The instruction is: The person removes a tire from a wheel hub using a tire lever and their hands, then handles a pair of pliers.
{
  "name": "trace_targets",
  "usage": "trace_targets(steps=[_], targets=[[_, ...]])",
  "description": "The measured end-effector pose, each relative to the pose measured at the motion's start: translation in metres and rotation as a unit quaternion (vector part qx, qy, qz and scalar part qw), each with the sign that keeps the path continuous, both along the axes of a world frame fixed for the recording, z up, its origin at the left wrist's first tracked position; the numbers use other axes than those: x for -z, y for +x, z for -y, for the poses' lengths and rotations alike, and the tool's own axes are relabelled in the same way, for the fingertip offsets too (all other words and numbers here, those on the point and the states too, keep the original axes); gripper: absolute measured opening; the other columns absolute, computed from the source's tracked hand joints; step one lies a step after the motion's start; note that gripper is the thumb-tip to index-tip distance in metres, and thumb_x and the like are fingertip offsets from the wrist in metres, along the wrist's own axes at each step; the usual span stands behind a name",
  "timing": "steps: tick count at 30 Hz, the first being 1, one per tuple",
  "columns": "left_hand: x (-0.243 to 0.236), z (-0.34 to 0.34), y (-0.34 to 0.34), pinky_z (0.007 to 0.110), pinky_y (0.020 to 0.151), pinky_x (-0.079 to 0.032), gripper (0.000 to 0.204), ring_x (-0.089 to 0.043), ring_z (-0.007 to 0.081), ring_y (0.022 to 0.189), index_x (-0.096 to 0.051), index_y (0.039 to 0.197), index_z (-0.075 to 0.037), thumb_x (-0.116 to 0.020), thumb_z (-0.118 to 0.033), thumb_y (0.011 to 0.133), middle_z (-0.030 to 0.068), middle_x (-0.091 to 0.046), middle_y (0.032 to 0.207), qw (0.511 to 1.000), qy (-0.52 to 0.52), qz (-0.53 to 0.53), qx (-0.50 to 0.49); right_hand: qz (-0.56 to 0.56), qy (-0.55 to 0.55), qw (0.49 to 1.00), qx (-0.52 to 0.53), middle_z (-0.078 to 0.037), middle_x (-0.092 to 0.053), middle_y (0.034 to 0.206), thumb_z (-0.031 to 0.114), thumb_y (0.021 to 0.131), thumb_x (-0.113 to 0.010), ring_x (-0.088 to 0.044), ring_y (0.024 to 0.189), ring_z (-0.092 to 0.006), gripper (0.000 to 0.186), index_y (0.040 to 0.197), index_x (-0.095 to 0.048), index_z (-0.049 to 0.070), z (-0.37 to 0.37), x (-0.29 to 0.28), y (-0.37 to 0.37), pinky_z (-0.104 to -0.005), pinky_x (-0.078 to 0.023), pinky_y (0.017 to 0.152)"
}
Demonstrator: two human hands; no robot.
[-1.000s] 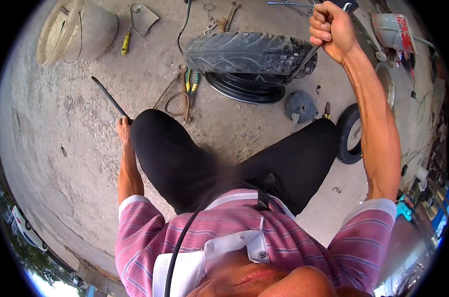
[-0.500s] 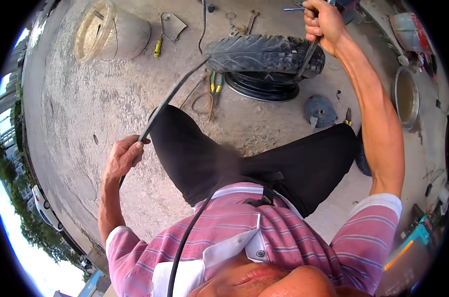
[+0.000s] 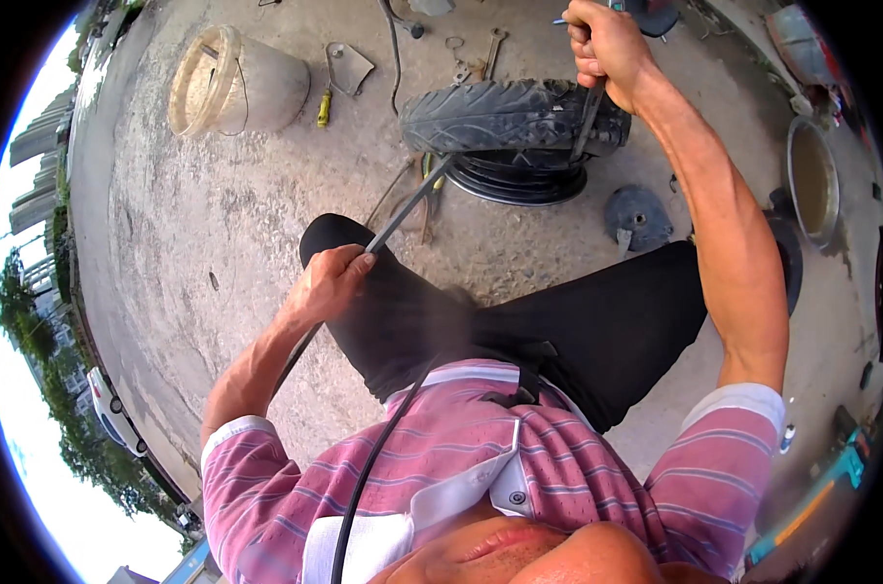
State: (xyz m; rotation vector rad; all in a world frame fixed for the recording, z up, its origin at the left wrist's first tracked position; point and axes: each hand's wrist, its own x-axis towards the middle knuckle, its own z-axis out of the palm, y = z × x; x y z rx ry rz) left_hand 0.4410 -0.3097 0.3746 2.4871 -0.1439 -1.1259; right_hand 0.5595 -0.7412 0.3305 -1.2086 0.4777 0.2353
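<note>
A black tyre (image 3: 495, 117) lies tilted over a black wheel rim (image 3: 515, 180) on the ground ahead of me. My left hand (image 3: 332, 282) is closed round a long grey tyre lever (image 3: 403, 222). Its far tip meets the left side of the wheel, between tyre and rim. My right hand (image 3: 612, 54), raised at the wheel's far right, grips a second tyre lever (image 3: 588, 125), whose lower end goes in between the tyre and the rim. The exact seat of both tips is hidden by the tyre.
A dirty white bucket (image 3: 266, 88) lies at the far left, near a yellow-handled screwdriver (image 3: 325, 107). A wrench (image 3: 495, 54) lies beyond the tyre. A round grey hub part (image 3: 639, 218) is right of the rim, and a metal basin (image 3: 813, 183) stands farther right.
My left hand has swung right and inward, and its lever's tip has moved from the tyre's left edge to the gap above the rim. My right hand has shifted slightly left, still gripping its lever.
</note>
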Motion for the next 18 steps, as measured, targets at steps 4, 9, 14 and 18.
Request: trace_targets(steps=[4, 9, 14, 18], targets=[[-0.039, 0.003, 0.067, 0.052, 0.073, -0.050, 0.038, -0.066, 0.0460, 0.083, -0.064, 0.097, 0.001, -0.053, -0.034, 0.107, 0.0259, -0.066, 0.084, 0.980, 0.076, 0.055, 0.174, 0.008, -0.020, 1.000, 0.007, 0.001, -0.036, 0.052, 0.028, 0.091, -0.056, -0.028, 0.038, -0.0131, 0.032, 0.065, -0.044, 0.015, -0.003, 0.001, 0.002, -0.0347, -0.031, 0.041], [-0.074, 0.059, 0.151, 0.046, 0.082, -0.055, 0.033, -0.071, 0.0363, 0.087, -0.076, 0.105, -0.004, -0.058, -0.032, 0.104, 0.0206, -0.073, 0.092, 0.922, 0.213, 0.091, 0.311, -0.092, -0.085, 0.980, -0.155, 0.011, -0.030, 0.057, 0.038, 0.098, -0.057, -0.025, 0.043, -0.0036, 0.037, 0.071, -0.041, 0.017, -0.023, 0.006, -0.011, -0.0262, -0.024, 0.043], [-0.060, 0.097, 0.156, 0.050, 0.084, -0.056, 0.032, -0.073, 0.0361, 0.093, -0.077, 0.102, -0.006, -0.064, -0.035, 0.099, 0.0179, -0.075, 0.097, 0.871, 0.287, 0.151, 0.368, -0.142, -0.189, 0.967, -0.092, -0.010, -0.061, 0.065, 0.034, 0.089, -0.058, -0.057, 0.055, -0.0221, 0.042, 0.069, -0.061, -0.002, -0.036, 0.112, -0.054, -0.0404, -0.044, 0.051], [-0.029, 0.063, 0.149, 0.050, 0.079, -0.056, 0.029, -0.072, 0.0399, 0.087, -0.076, 0.098, -0.006, -0.067, -0.034, 0.098, 0.0182, -0.074, 0.089, 0.894, 0.263, 0.143, 0.332, -0.113, -0.318, 0.930, -0.143, -0.026, -0.072, 0.088, 0.041, 0.087, -0.064, -0.071, 0.088, -0.0369, 0.048, 0.090, -0.072, -0.007, -0.054, 0.128, -0.069, -0.0451, -0.051, 0.081]])
